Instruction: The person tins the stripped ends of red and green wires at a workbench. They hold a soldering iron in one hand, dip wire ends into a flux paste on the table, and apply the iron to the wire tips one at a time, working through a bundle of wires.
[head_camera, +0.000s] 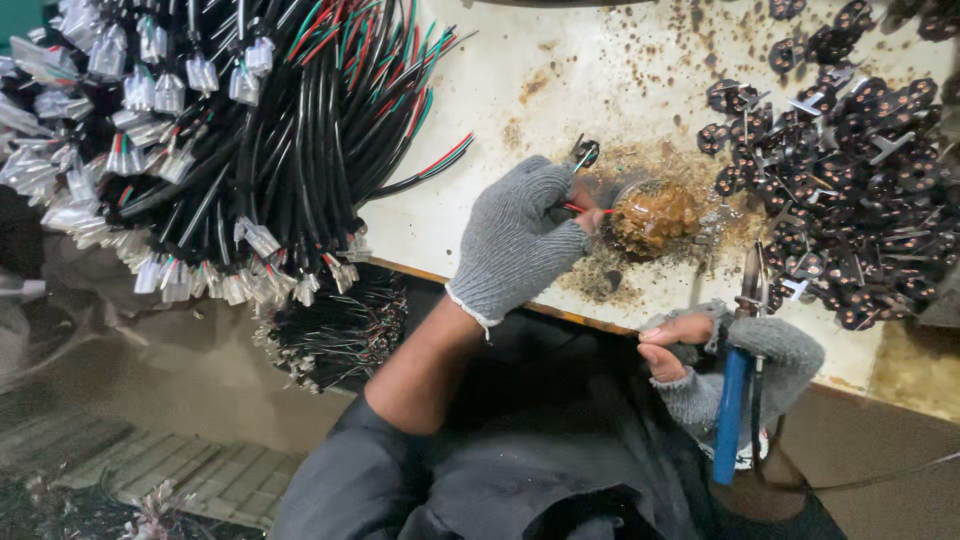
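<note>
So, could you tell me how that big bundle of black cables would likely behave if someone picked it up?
The bundle of black cables would probably flop, since the strands already curve and fan out loosely. It looks fairly heavy for one hand, being a thick mass. The white connectors at the ends could snag on one another.

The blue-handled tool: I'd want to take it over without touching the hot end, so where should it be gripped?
Grip the blue-handled tool by its blue sleeve, coming from the near table edge. The handle points toward the person, its metal tip toward the brown paste pot. The right hand holds it there.
</note>
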